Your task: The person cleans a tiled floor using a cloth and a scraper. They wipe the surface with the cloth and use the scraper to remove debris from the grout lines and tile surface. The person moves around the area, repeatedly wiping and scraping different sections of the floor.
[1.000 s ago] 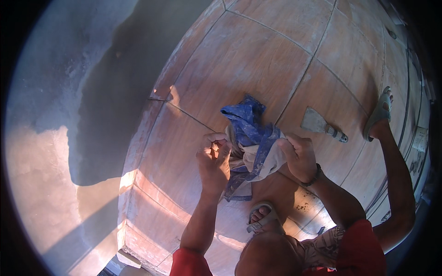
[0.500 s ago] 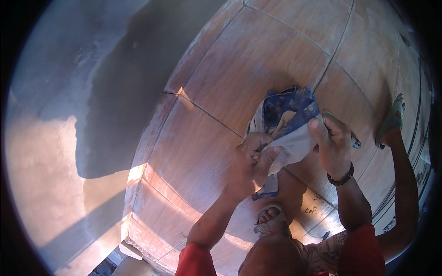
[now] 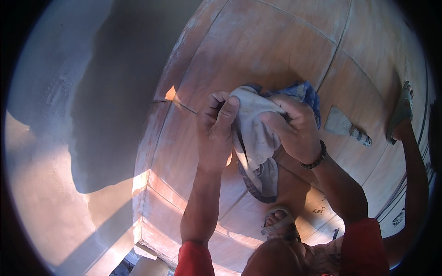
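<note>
A dirty cloth [image 3: 258,122], pale grey-white with blue parts, is stretched between my two hands above the tiled floor. My left hand [image 3: 216,126] pinches its upper left edge between thumb and fingers. Wearing a dark beaded bracelet, my right hand [image 3: 297,126] grips the cloth further right, thumb on top. The blue part [image 3: 304,94] shows behind my right hand, and a loose end with a dark edge [image 3: 260,184] hangs below. To the right of my right hand, a scraper [image 3: 340,122] with a wide flat blade lies on the tiles, touched by neither hand.
Large reddish-brown tiles [image 3: 258,46] with pale smears and open joints make up the floor. Their edge runs down the left, beside a grey surface [image 3: 110,101] in part shadow. One sandalled foot [image 3: 278,221] is below the cloth, another [image 3: 403,110] at far right.
My hands have raised and turned the cloth, so its pale side faces up and the blue is mostly behind. My left hand moved up and left. The scraper is now uncovered.
</note>
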`<state>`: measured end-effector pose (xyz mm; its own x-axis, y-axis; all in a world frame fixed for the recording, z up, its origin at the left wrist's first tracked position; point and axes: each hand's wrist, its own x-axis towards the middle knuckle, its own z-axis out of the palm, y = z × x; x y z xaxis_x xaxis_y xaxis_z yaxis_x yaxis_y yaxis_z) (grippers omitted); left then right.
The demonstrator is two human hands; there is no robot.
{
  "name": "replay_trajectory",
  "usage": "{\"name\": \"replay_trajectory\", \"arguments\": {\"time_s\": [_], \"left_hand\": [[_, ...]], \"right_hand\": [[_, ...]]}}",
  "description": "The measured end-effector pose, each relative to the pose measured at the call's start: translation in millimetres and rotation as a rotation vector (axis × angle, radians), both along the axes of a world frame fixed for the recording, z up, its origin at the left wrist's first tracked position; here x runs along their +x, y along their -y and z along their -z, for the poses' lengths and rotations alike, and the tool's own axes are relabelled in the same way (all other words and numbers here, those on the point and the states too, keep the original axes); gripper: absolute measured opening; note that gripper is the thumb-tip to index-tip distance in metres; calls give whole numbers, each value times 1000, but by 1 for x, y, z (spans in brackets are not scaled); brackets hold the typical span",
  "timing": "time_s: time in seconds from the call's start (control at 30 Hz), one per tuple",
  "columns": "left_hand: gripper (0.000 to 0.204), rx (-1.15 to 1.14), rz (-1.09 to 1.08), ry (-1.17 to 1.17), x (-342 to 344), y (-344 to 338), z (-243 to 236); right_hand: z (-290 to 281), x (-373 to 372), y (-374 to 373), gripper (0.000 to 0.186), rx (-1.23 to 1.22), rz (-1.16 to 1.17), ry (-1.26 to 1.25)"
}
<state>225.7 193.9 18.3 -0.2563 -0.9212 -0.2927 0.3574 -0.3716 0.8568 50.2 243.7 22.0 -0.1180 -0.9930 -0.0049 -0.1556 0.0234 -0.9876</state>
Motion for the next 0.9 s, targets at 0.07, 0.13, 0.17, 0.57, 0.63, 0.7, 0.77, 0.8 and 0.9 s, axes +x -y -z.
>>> {"name": "replay_trajectory", "arguments": {"time_s": [0.07,0.13,0.17,0.57,0.63,0.7,0.77,0.8,0.9], "left_hand": [[16,-27,-112,275,8,6,9],[19,-124,-228,617,33,13,19],[21,-191,-277,802,47,15,28],[43,-837,31,1644,93,-12,122],[42,-799,-4,1620,96,-15,126],[41,-774,-34,1656,107,-14,123],[40,-773,-42,1656,103,-12,116],[39,-771,-37,1652,99,-10,115],[39,-771,-15,1628,92,-7,115]], "right_hand": [[11,7,26,32,159,199,164],[18,6,66,29,234,378,201],[26,-2,86,25,188,436,117],[135,-41,336,32,-176,836,-379],[137,-36,353,34,-189,900,-470],[123,-13,356,34,-209,827,-307],[99,-2,333,33,-241,649,21],[103,-6,335,32,-281,648,20],[108,-14,338,27,-315,663,31]]}}
